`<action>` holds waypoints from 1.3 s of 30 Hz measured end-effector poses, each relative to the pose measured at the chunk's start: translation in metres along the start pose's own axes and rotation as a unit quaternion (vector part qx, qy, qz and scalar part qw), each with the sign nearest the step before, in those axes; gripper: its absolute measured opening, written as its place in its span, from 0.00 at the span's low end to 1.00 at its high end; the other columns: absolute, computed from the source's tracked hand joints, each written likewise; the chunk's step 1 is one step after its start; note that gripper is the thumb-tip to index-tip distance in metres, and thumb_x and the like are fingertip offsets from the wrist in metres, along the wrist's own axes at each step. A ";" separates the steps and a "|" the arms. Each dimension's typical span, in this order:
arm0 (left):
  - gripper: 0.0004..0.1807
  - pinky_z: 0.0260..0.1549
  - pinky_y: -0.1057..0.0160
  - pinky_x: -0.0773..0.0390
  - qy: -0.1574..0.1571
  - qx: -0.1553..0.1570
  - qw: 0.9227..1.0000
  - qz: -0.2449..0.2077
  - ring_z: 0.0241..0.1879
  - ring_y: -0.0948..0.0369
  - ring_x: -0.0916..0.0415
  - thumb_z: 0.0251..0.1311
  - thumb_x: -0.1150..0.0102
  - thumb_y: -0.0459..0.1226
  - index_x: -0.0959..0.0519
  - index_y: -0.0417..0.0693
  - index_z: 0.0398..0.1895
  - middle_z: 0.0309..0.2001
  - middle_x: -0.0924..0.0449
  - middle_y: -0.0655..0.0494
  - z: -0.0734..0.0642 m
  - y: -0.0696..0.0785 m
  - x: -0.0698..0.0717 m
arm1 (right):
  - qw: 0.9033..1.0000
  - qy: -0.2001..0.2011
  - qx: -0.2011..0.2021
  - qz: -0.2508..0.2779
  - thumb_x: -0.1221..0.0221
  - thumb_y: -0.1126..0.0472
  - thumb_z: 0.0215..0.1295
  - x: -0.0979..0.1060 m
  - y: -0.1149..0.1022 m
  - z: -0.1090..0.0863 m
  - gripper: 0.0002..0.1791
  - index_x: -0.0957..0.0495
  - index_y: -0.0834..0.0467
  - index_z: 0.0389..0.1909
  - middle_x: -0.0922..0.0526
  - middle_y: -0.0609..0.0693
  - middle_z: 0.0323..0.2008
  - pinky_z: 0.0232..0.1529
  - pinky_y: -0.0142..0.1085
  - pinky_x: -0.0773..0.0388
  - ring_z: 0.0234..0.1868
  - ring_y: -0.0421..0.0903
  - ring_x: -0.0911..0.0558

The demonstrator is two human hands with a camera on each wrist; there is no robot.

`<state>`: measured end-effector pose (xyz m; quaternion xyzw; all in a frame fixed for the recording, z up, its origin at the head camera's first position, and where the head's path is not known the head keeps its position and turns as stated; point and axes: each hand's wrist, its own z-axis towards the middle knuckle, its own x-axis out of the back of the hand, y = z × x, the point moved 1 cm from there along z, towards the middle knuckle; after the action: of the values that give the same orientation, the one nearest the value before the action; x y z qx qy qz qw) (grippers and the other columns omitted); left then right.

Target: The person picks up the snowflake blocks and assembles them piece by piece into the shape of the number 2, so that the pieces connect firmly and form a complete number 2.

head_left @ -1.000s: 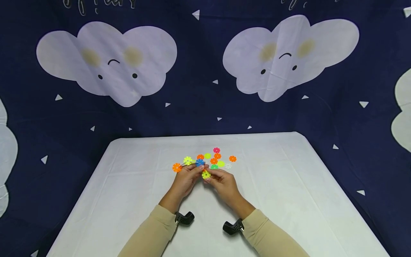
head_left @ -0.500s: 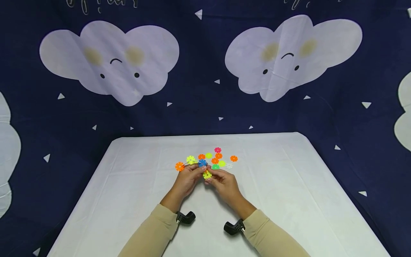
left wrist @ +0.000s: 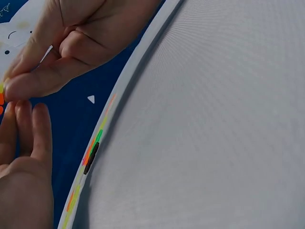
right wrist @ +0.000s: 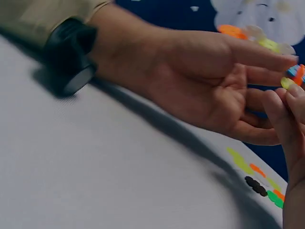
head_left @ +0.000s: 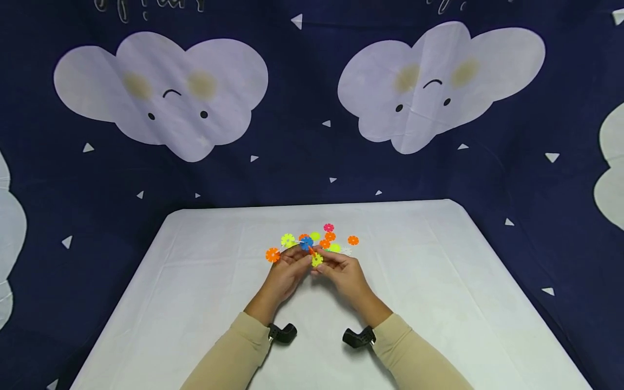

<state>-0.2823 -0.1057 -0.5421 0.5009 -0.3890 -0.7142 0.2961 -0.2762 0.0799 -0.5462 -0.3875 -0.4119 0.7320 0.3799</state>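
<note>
A chain of joined, notched plastic snowflake discs hangs between both hands above the table. It has an orange disc [head_left: 272, 254] at the left end, a lime disc [head_left: 287, 240], a blue disc [head_left: 306, 243], and a yellow disc [head_left: 317, 260] nearest the person. My left hand [head_left: 287, 273] holds the chain, thumb beside the yellow disc. My right hand [head_left: 348, 273] pinches the yellow disc from the right. In the right wrist view, the yellow disc [right wrist: 287, 82] and an orange disc [right wrist: 299, 74] sit between the fingertips. Fingers hide how the pieces join.
Several loose discs lie beyond the hands on the white table [head_left: 439, 281], among them a pink disc [head_left: 329, 227] and an orange disc [head_left: 353, 240]. The right wrist view shows a black disc [right wrist: 256, 186] there. A dark blue cloud-print cloth [head_left: 302, 108] hangs behind.
The yellow disc has moved slightly up and right with the right hand, now covering the loose green disc. The blue disc sits a little higher. Both hands keep hold.
</note>
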 end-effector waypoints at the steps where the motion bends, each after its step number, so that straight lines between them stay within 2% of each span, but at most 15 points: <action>1: 0.21 0.60 0.62 0.21 0.005 0.010 1.000 -0.007 0.57 0.59 0.20 0.74 0.47 0.22 0.14 0.58 0.51 0.52 0.14 0.55 0.000 0.000 0.000 | 1.000 0.002 -0.007 0.008 0.41 0.81 0.71 0.001 -0.001 0.001 0.23 0.27 0.76 0.66 0.22 0.65 0.66 0.50 0.49 0.14 0.46 0.51 0.12; 5: 0.21 0.59 0.62 0.21 0.010 0.036 0.999 -0.023 0.53 0.61 0.18 0.72 0.47 0.21 0.20 0.58 0.52 0.49 0.14 0.58 -0.001 -0.001 -0.002 | 0.998 0.004 -0.031 0.052 0.42 0.80 0.72 0.002 -0.005 0.002 0.26 0.32 0.79 0.69 0.18 0.64 0.56 0.50 0.44 0.13 0.45 0.51 0.13; 7: 0.20 0.60 0.62 0.21 0.001 0.038 0.999 -0.029 0.53 0.61 0.18 0.72 0.48 0.21 0.23 0.58 0.51 0.49 0.14 0.58 -0.001 -0.002 -0.003 | 0.996 0.005 -0.041 0.084 0.43 0.81 0.72 0.002 -0.006 0.003 0.28 0.37 0.82 0.70 0.17 0.62 0.51 0.50 0.43 0.13 0.43 0.51 0.13; 12: 0.21 0.59 0.62 0.21 -0.039 0.028 0.998 -0.045 0.54 0.60 0.19 0.75 0.51 0.21 0.21 0.58 0.50 0.52 0.14 0.55 -0.001 -0.002 -0.004 | 0.988 0.014 -0.065 0.142 0.46 0.83 0.73 0.001 -0.007 0.004 0.31 0.46 0.81 0.72 0.16 0.58 0.46 0.49 0.42 0.13 0.42 0.51 0.12; 14: 0.20 0.61 0.61 0.22 -0.062 0.023 0.997 -0.048 0.57 0.58 0.20 0.77 0.53 0.21 0.20 0.54 0.55 0.56 0.15 0.49 0.000 -0.002 -0.004 | 0.985 0.026 -0.074 0.153 0.48 0.83 0.73 0.000 -0.008 0.005 0.33 0.49 0.78 0.74 0.15 0.57 0.44 0.48 0.42 0.12 0.41 0.51 0.11; 18: 0.16 0.67 0.55 0.27 -0.092 0.012 0.995 -0.038 0.64 0.53 0.23 0.79 0.55 0.22 0.25 0.36 0.63 0.62 0.19 0.40 0.001 -0.002 -0.003 | 0.980 0.045 -0.095 0.169 0.51 0.84 0.74 -0.001 -0.007 0.005 0.34 0.51 0.72 0.76 0.15 0.56 0.39 0.46 0.41 0.12 0.38 0.51 0.11; 22: 0.15 0.69 0.56 0.29 -0.085 0.011 0.996 -0.019 0.62 0.54 0.22 0.79 0.54 0.23 0.25 0.35 0.63 0.59 0.16 0.45 0.000 0.000 -0.003 | 0.977 0.041 -0.112 0.179 0.52 0.84 0.74 -0.003 -0.007 0.006 0.33 0.52 0.74 0.75 0.15 0.56 0.37 0.45 0.41 0.12 0.38 0.50 0.11; 26: 0.15 0.70 0.56 0.31 -0.074 -0.001 0.997 -0.007 0.60 0.54 0.23 0.79 0.54 0.25 0.22 0.39 0.60 0.57 0.17 0.47 0.000 0.003 -0.003 | 0.983 0.047 -0.113 0.140 0.49 0.82 0.74 -0.001 -0.008 0.006 0.32 0.50 0.76 0.74 0.14 0.56 0.39 0.45 0.43 0.11 0.39 0.49 0.11; 27: 0.15 0.71 0.53 0.32 -0.069 -0.006 0.998 -0.012 0.60 0.53 0.23 0.79 0.54 0.24 0.22 0.39 0.60 0.58 0.18 0.46 0.000 0.004 -0.002 | 0.988 0.054 -0.104 0.105 0.47 0.81 0.74 0.001 -0.008 0.006 0.30 0.46 0.77 0.73 0.14 0.57 0.40 0.45 0.43 0.11 0.39 0.49 0.12; 29: 0.13 0.73 0.47 0.35 -0.053 -0.012 0.998 -0.027 0.60 0.50 0.23 0.79 0.54 0.24 0.23 0.36 0.59 0.58 0.18 0.43 0.000 0.006 -0.002 | 0.994 0.081 -0.075 -0.014 0.40 0.77 0.72 0.008 -0.006 0.007 0.26 0.36 0.77 0.67 0.15 0.57 0.40 0.42 0.39 0.12 0.37 0.47 0.13; 30: 0.13 0.72 0.44 0.36 -0.045 -0.015 0.998 -0.036 0.60 0.49 0.22 0.79 0.54 0.23 0.24 0.35 0.59 0.58 0.18 0.42 0.001 0.007 -0.002 | 0.989 0.098 -0.058 -0.092 0.37 0.76 0.71 0.011 -0.005 0.007 0.23 0.31 0.76 0.63 0.15 0.57 0.40 0.41 0.37 0.12 0.37 0.46 0.15; 31: 0.13 0.72 0.41 0.38 -0.036 -0.018 0.998 -0.047 0.61 0.48 0.22 0.78 0.53 0.23 0.24 0.34 0.59 0.58 0.18 0.42 0.001 0.008 -0.002 | 0.978 0.114 -0.039 -0.173 0.34 0.74 0.69 0.014 -0.004 0.008 0.21 0.26 0.75 0.59 0.16 0.57 0.41 0.39 0.35 0.14 0.37 0.45 0.16; 34: 0.14 0.71 0.39 0.37 -0.027 -0.026 0.998 -0.055 0.61 0.46 0.20 0.77 0.51 0.23 0.26 0.29 0.62 0.58 0.17 0.43 0.000 0.012 -0.004 | 0.915 0.133 0.008 -0.381 0.28 0.71 0.63 0.020 0.000 0.008 0.15 0.17 0.68 0.49 0.16 0.55 0.42 0.38 0.35 0.19 0.37 0.47 0.19; 36: 0.16 0.70 0.41 0.35 -0.029 -0.028 0.998 -0.049 0.60 0.47 0.20 0.78 0.51 0.23 0.28 0.27 0.65 0.58 0.17 0.45 0.000 0.015 -0.005 | 0.880 0.108 0.038 -0.462 0.27 0.70 0.62 0.020 0.004 0.009 0.15 0.15 0.67 0.50 0.16 0.57 0.46 0.43 0.41 0.21 0.41 0.52 0.20; 39: 0.18 0.70 0.42 0.35 -0.034 -0.025 0.998 -0.041 0.61 0.48 0.20 0.79 0.53 0.23 0.28 0.27 0.67 0.59 0.17 0.46 -0.002 0.019 -0.006 | 0.838 0.040 0.073 -0.540 0.29 0.70 0.64 0.018 0.009 0.009 0.18 0.16 0.67 0.54 0.16 0.61 0.54 0.48 0.49 0.26 0.47 0.58 0.23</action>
<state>-0.2775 -0.1112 -0.5236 0.4844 -0.3600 -0.7519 0.2653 -0.2936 0.0895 -0.5558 -0.1036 -0.4857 0.4226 0.7581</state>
